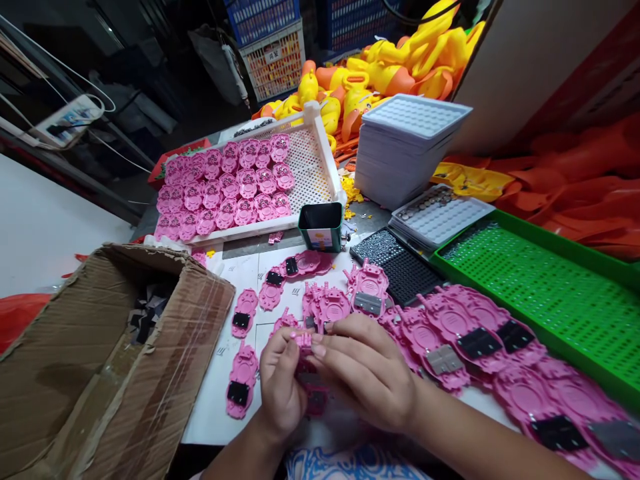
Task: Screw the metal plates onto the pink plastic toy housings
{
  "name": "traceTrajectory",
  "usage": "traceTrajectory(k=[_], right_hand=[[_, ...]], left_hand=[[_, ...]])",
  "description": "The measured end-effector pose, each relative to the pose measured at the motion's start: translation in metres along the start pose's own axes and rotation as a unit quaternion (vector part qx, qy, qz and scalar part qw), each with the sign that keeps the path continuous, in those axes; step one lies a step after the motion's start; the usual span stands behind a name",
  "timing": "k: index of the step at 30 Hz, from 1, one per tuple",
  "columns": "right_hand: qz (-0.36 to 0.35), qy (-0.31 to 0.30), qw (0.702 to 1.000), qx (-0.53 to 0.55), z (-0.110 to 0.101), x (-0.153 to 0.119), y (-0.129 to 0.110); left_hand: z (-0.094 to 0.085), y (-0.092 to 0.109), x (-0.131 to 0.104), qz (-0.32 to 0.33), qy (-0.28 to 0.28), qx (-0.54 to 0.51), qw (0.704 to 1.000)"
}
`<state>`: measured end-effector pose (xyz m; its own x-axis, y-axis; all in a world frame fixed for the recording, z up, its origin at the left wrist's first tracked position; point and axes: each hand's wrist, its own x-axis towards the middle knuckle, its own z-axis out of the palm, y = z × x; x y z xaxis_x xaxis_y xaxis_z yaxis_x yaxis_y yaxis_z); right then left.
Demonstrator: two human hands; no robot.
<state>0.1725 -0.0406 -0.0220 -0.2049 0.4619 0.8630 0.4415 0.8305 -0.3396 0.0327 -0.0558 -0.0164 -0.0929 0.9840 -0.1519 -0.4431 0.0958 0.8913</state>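
Observation:
A small pink plastic part is pinched in front of me between the thumb and fingers of my left hand. My right hand closes on its other side, fingertips pressed to it. The fingers cover most of the part. Below and around my hands lie pink plastic casings, some with black pads, such as one casing left of my left hand. Another pink casing, with a grey pad, lies beyond my right hand. An overlapping row of casings runs off to the right.
An open cardboard box stands at left. Behind are a white crate of pink parts, a dark green container and stacked white trays. A black tray and green tray lie right, near yellow toy parts.

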Motion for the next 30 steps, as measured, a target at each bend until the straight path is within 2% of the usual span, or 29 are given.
traceTrajectory(k=[6, 9, 11, 16, 22, 25, 30], right_hand=[[0.037, 0.009, 0.999, -0.009, -0.001, 0.009, -0.003], [0.052, -0.001, 0.998, -0.040, 0.000, 0.011, -0.002], [0.061, -0.015, 0.997, -0.050, -0.001, 0.011, -0.002], [0.094, -0.042, 0.994, 0.034, -0.005, 0.015, -0.005], [0.138, -0.034, 0.975, 0.170, -0.011, 0.019, -0.004], [0.143, -0.024, 0.976, 0.166, -0.010, 0.020, -0.003], [0.123, -0.029, 0.982, 0.138, -0.008, 0.020, -0.004]], left_hand=[[0.001, 0.003, 0.002, -0.017, 0.000, -0.012, 1.000], [-0.003, -0.001, 0.003, -0.005, 0.010, 0.015, 1.000], [-0.003, -0.003, 0.004, -0.013, -0.003, 0.024, 1.000], [0.001, 0.000, 0.006, -0.076, -0.009, -0.019, 0.997], [-0.001, 0.006, 0.006, -0.129, -0.023, -0.091, 0.987], [-0.002, 0.007, 0.007, -0.151, -0.040, -0.094, 0.983], [0.000, 0.009, 0.009, -0.139, -0.056, -0.095, 0.984]])
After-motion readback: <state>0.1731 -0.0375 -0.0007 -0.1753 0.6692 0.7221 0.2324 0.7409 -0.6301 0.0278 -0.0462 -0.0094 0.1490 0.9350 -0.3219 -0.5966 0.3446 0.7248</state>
